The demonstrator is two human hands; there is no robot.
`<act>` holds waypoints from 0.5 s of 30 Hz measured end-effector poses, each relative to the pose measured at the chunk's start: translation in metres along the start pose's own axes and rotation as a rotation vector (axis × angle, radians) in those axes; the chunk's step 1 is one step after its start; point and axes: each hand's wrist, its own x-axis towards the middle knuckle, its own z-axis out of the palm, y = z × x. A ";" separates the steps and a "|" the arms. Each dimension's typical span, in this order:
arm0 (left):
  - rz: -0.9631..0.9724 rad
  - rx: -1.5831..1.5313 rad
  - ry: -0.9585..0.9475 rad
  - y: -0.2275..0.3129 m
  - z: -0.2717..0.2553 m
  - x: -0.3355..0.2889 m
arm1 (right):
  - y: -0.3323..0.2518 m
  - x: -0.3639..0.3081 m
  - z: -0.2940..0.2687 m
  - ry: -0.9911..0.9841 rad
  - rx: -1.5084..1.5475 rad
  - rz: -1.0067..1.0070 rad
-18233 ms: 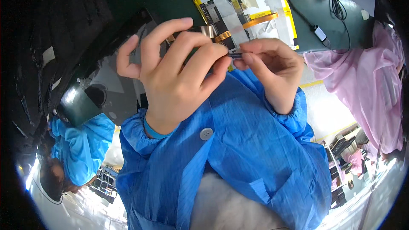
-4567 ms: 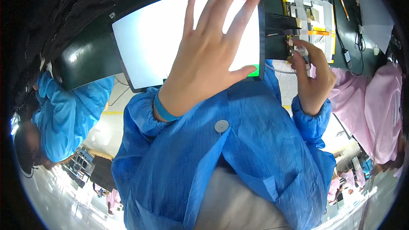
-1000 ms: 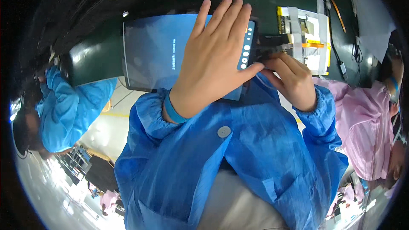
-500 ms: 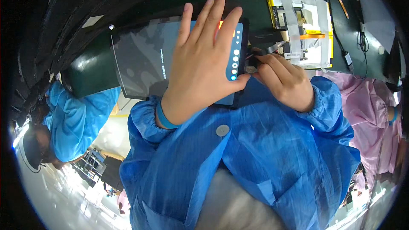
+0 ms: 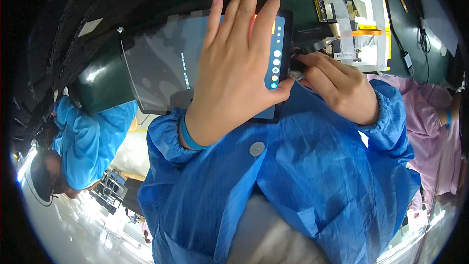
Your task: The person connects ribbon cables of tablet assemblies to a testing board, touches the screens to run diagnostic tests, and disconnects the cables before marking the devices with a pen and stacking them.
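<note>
My left hand (image 5: 234, 63) lies palm down across a tablet screen (image 5: 159, 66), fingers stretched out and slightly spread, its thumb at the screen's right edge. The screen is lit, with a row of round icons along its right side and a dark grey panel on the left. Just past that edge, my right hand (image 5: 342, 83) is closed in a pinch on a small dark piece (image 5: 296, 72) with a shiny end. My fingers hide most of this piece, and I cannot tell whether it touches the tablet. A dark ribbon cable (image 5: 320, 44) runs beside the fingertips.
An opened device with exposed circuit board (image 5: 359, 24), grey tape strips and yellow edges lies at the far right, an orange flat cable (image 5: 366, 33) across it. Black cables (image 5: 398, 34) run beside it. People in blue (image 5: 93, 137) and pink (image 5: 415, 107) sit at either side.
My right hand and the small dark piece have shifted slightly right, away from the tablet's edge. The left hand stays spread over the screen. The view has tilted a little.
</note>
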 end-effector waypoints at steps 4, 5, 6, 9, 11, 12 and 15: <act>-0.167 -0.214 -0.261 0.011 -0.031 0.003 | 0.002 0.001 -0.002 -0.019 -0.014 -0.024; -0.157 -0.184 -0.264 0.013 -0.033 0.006 | 0.003 0.000 -0.004 -0.059 -0.013 -0.009; -0.126 -0.163 -0.243 0.014 -0.035 0.007 | 0.004 -0.001 -0.005 -0.051 0.005 -0.032; -0.167 -0.213 -0.234 0.014 -0.034 0.009 | 0.006 -0.003 -0.010 -0.106 0.036 -0.016; -0.156 -0.217 -0.225 0.013 -0.033 0.008 | 0.006 -0.005 -0.014 -0.118 0.027 -0.003; -0.152 -0.228 -0.207 0.012 -0.032 0.008 | 0.005 -0.005 -0.016 -0.094 0.083 0.014; -0.128 -0.208 -0.234 0.011 -0.036 0.007 | -0.002 -0.009 -0.024 0.050 0.403 0.140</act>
